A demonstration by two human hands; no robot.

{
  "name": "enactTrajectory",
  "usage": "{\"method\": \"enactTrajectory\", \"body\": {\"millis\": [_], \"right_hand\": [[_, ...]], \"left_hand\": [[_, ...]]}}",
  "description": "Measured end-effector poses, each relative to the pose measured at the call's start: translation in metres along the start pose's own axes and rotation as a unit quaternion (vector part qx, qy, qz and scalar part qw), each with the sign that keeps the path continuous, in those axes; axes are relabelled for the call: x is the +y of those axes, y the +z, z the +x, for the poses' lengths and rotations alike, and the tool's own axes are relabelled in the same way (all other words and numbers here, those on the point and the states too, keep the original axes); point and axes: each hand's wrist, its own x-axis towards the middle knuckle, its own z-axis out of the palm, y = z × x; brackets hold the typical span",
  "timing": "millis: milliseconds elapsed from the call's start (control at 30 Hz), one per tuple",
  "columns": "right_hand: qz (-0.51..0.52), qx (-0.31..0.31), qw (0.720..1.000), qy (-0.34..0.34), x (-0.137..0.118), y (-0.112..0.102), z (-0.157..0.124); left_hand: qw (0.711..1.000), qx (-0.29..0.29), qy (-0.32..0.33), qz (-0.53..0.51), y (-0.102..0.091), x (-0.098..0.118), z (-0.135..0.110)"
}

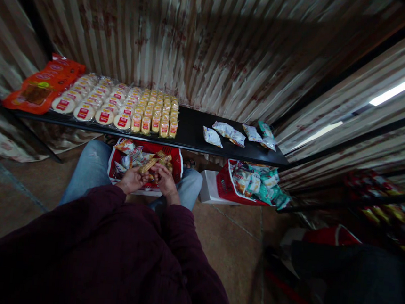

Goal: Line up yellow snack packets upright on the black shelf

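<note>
My left hand (131,180) and my right hand (164,178) meet over a red basket (177,163) resting on my lap. Both are closed around a bunch of small yellow snack packets (155,162). More wrapped snacks fill the basket under my hands. My knees in blue jeans flank the basket, and dark maroon sleeves cover both arms.
A low black shelf (190,132) ahead carries rows of round white packs (86,104), yellow packets (156,115), orange bags (41,86) and a few white pouches (232,133). A second red basket (228,185) of green-white bags sits on the floor at right. Corrugated metal walls surround.
</note>
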Motion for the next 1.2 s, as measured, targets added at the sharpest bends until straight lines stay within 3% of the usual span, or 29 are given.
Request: {"method": "enactTrajectory", "body": {"millis": [267, 400, 533, 667, 800, 1000, 1200], "right_hand": [[-0.022, 0.018, 0.999, 0.013, 0.006, 0.003, -0.001], [-0.036, 0.034, 0.999, -0.009, 0.011, -0.001, 0.002], [-0.08, 0.069, 0.994, -0.03, 0.016, -0.006, 0.007], [-0.14, 0.066, 0.987, -0.053, 0.02, -0.01, 0.008], [-0.175, 0.061, 0.981, -0.059, 0.018, -0.008, 0.006], [-0.198, 0.06, 0.976, -0.071, 0.012, -0.003, 0.003], [-0.209, 0.111, 0.967, -0.089, 0.009, -0.008, 0.003]], "left_hand": [[0.999, 0.024, -0.008, -0.026, 0.003, -0.002, 0.003], [0.994, 0.072, 0.044, 0.068, -0.003, -0.012, 0.012], [0.956, 0.125, 0.152, 0.218, -0.007, -0.019, 0.021], [0.925, 0.127, 0.238, 0.268, -0.004, -0.017, 0.019], [0.865, 0.103, 0.313, 0.379, 0.005, -0.019, 0.013], [0.805, 0.044, 0.327, 0.492, 0.008, -0.032, 0.014], [0.783, 0.026, 0.334, 0.523, 0.011, -0.036, 0.025]]}}
